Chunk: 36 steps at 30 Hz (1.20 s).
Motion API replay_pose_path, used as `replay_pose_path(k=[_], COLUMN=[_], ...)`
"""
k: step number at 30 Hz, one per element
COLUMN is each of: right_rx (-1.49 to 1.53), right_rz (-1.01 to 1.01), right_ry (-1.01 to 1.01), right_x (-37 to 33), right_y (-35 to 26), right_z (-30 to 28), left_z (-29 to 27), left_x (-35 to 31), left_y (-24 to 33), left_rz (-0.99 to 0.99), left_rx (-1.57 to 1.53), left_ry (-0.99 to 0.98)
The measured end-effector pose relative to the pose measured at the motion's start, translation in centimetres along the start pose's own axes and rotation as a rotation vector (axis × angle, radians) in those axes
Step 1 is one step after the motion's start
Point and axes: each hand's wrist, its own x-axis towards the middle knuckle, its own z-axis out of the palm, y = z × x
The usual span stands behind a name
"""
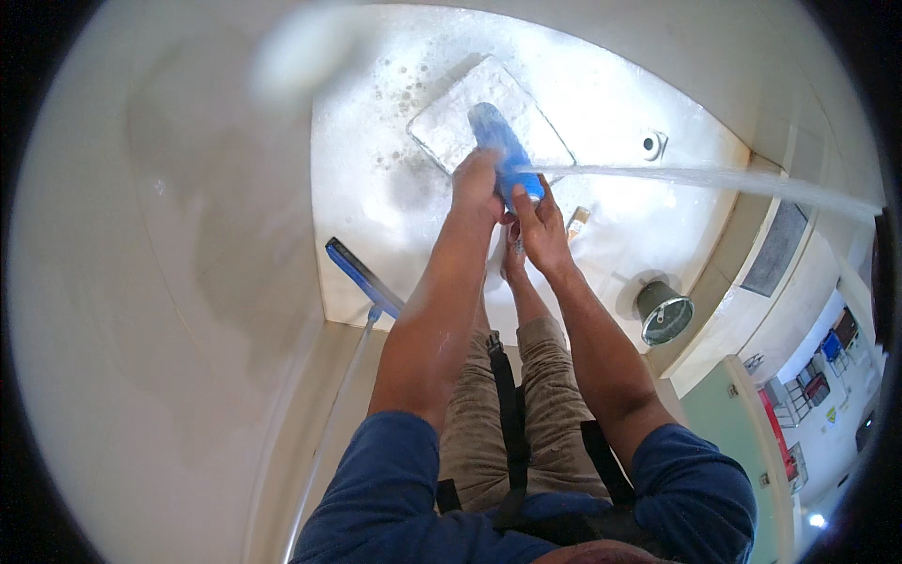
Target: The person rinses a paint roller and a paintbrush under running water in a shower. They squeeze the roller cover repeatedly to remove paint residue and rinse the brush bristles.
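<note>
Both of my hands hold a blue fuzzy cylinder (pixel 503 141) that looks like a paint roller sleeve. My left hand (pixel 477 183) is wrapped round its near left side. Against its lower end press the thumb and fingers of my right hand (pixel 540 230). A jet of water (pixel 676 175) comes in from the right and strikes the cylinder near my hands. Beyond the cylinder, a white rectangular slab (pixel 451 122) lies on the wet white floor (pixel 601 103). Close to my right hand, a flat brush (pixel 578 222) rests on the floor.
A dark metal bucket (pixel 658 310) stands to the right. At the left, a blue-headed floor squeegee (pixel 362 274) with a long pole leans near the wall. A small round fitting (pixel 651 145) is on the floor at the far right. Pale walls curve round this area.
</note>
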Motion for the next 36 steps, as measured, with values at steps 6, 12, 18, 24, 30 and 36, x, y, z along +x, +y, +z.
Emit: replay_pose_path(k=[6, 12, 18, 24, 30, 36], right_rx=[0.134, 0.234, 0.343, 0.16, 0.237, 0.27], right_rz=[0.227, 0.315, 0.204, 0.223, 0.286, 0.292], right_ry=[0.047, 0.024, 0.08, 0.053, 0.011, 0.039], right_x=[-0.1, 0.4, 1.6, 0.9, 1.4, 2.2], right_y=[-3.6, -2.4, 0.0, -0.1, 1.4, -0.6], right_z=[-0.2, -0.1, -1.8, -1.0, -1.3, -0.5], left_z=[-3.0, -1.8, 0.3, -1.7, -3.1, -1.7], left_x=[-0.3, 1.5, 1.8, 2.3, 3.5, 2.6], left_y=[-1.9, -1.7, -2.2, -1.0, -3.1, -2.4], left_rz=[0.223, -0.151, 0.133, -0.174, -0.164, -0.141], left_rx=[-0.107, -0.213, 0.381, -0.005, 0.299, 0.116], left_ry=[-0.036, -0.44, 0.051, -0.178, -0.185, -0.148])
